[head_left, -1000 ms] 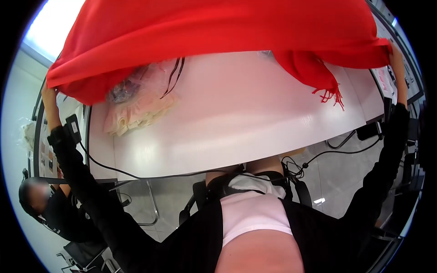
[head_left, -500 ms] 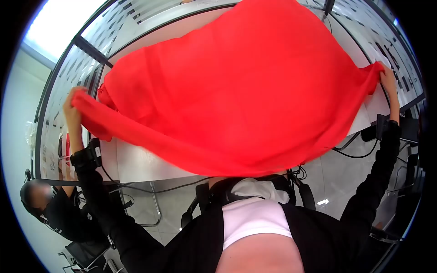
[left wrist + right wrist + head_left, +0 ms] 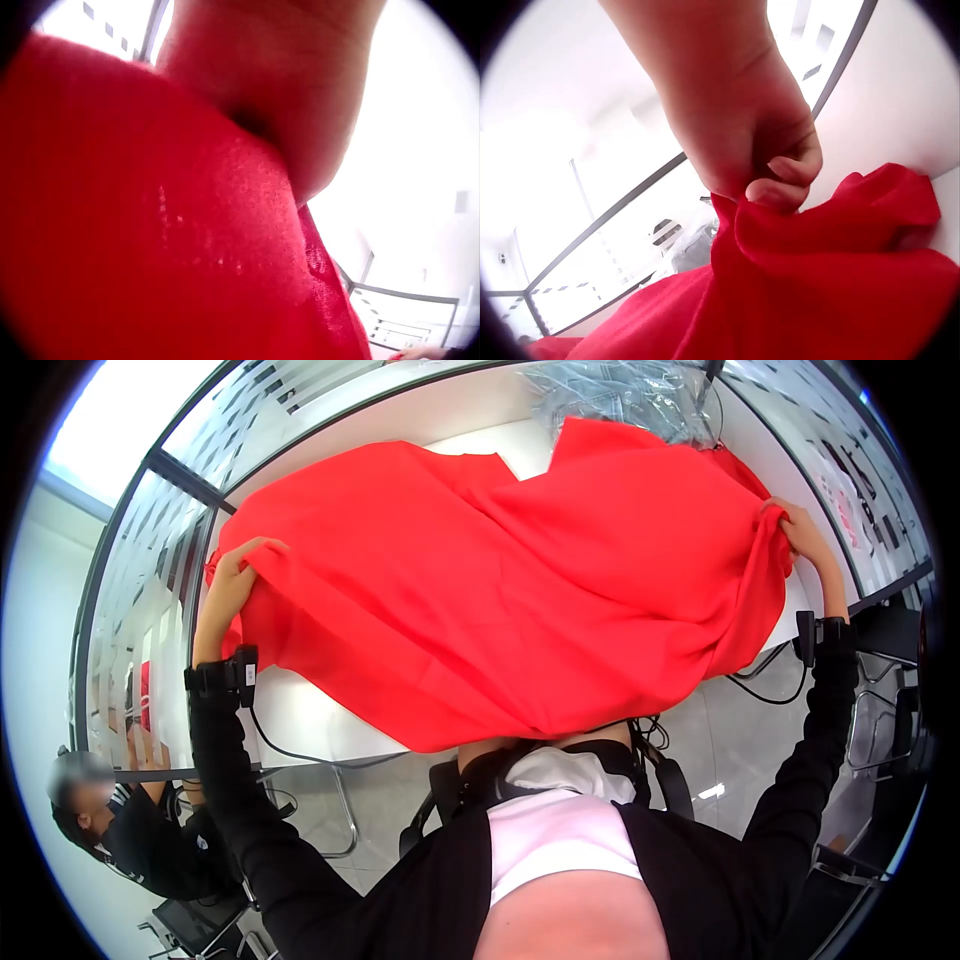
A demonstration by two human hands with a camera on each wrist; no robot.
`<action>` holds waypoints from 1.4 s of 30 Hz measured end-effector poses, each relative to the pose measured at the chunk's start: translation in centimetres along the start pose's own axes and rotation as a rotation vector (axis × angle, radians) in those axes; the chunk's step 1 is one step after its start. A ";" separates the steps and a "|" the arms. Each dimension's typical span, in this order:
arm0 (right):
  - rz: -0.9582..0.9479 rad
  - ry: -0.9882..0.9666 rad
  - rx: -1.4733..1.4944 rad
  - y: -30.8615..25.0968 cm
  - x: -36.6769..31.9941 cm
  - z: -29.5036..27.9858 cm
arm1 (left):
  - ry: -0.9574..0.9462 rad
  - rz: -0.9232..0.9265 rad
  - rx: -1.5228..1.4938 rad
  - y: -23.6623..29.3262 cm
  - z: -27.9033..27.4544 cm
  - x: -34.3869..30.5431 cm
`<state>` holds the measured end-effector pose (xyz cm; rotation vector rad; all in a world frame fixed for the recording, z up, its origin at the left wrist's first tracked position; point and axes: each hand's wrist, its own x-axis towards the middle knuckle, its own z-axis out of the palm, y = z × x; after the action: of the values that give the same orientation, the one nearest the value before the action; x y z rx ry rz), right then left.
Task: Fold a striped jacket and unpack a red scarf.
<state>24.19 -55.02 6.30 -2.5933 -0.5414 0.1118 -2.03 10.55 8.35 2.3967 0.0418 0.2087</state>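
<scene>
A wide red scarf point(image 3: 480, 590) lies spread and rumpled over the table, its near edge drooping past the table's front. At the left side my left hand point(image 3: 235, 582) grips its edge; in the left wrist view the cloth point(image 3: 150, 225) hides most of the fingers. On the opposite side my right hand point(image 3: 800, 532) pinches the other edge, where the fabric bunches into folds. Close up in the right wrist view, curled fingertips point(image 3: 772, 193) press the gathered cloth.
Behind the scarf, a clear plastic bag point(image 3: 620, 400) with bluish contents lies at the back of the table. Framed clear partitions point(image 3: 190, 480) border it. Cables point(image 3: 300, 755) run from the wrist cameras near the front edge. Another person point(image 3: 150, 840) sits at the left.
The scarf was held up and forward, then came down across the table, covering the pale frilly garment seen earlier. Both hands have moved inward, closer together, still holding its edges.
</scene>
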 end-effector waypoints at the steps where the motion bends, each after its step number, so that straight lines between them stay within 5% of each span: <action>1: -0.034 -0.086 0.028 3.1 1.5 0.6 | -0.034 -0.002 -0.023 -0.7 0.3 0.6; 4: 0.438 -0.482 -0.101 1.5 4.6 1.3 | -0.215 0.009 0.390 -3.0 1.9 3.4; 6: 0.381 -0.787 -0.377 -1.3 7.5 0.7 | -0.563 0.009 0.505 -1.3 1.6 5.4; 7: 0.313 -0.651 -0.504 -4.2 8.0 0.2 | -0.546 0.119 0.544 -2.1 -0.3 6.8; 10: 0.016 0.225 -0.596 -2.0 9.7 -7.5 | -0.103 -0.122 0.453 1.9 -7.5 7.7; 12: -0.112 0.732 -0.546 -1.0 10.4 -12.4 | 0.589 -0.236 0.202 -1.7 -15.2 7.6; 14: -0.141 0.974 -0.497 0.2 9.9 -14.4 | 1.325 -0.216 -0.378 -5.5 -21.9 6.2; 15: -0.104 0.973 -0.498 1.3 10.0 -14.6 | 1.435 -0.164 -0.356 -7.7 -24.0 5.5; 17: 0.060 0.768 -0.556 3.9 11.2 -14.0 | 1.049 -0.358 -0.012 -15.4 -25.6 4.8; 18: 0.144 0.636 -0.581 5.0 11.1 -13.3 | 0.615 -0.436 0.318 -21.4 -26.4 5.5; 20: 0.199 0.542 -0.577 6.0 11.0 -11.3 | 0.438 -0.400 0.841 -19.2 -20.0 3.7; 24: -0.018 0.266 -0.373 5.1 9.7 -6.6 | 0.122 -0.537 0.625 -8.2 -8.6 1.1; 26: -0.166 0.314 -0.273 0.8 7.2 -3.0 | -0.123 -0.424 0.528 -3.7 -4.5 0.7; 29: -0.062 -0.250 -0.177 -7.6 4.4 -0.2 | -0.287 -0.362 0.210 6.2 1.8 -1.2; 32: -0.416 -0.470 -0.063 -12.6 2.0 4.6 | -0.549 -0.273 -0.206 9.7 6.6 -1.4; 33: -0.499 -0.483 0.038 -14.7 1.4 6.1 | -0.478 -0.262 -0.335 11.1 8.5 -1.2; 35: -0.371 -0.507 0.174 -16.8 2.5 7.9 | -0.320 -0.221 -0.734 13.4 12.0 0.1; 36: -0.349 -0.300 0.350 -18.4 2.8 8.8 | -0.223 -0.190 -1.008 14.1 13.3 1.5; 37: -0.318 -0.473 0.893 -19.2 4.4 9.5 | -0.210 -0.076 -1.096 15.0 14.2 3.2; 38: -0.304 -0.385 1.063 -20.2 5.2 10.1 | -0.194 0.042 -1.182 15.7 14.7 4.9; 40: -0.279 -0.185 1.395 -21.3 6.7 10.9 | -0.140 0.154 -1.104 15.9 15.8 7.2; 42: -0.275 -0.222 1.543 -20.4 8.4 12.4 | -0.078 0.266 -0.919 14.6 17.7 8.8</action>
<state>22.44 -29.80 5.22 -1.0030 -0.5386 0.4921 9.09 -11.29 6.49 1.4827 -0.3395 0.1992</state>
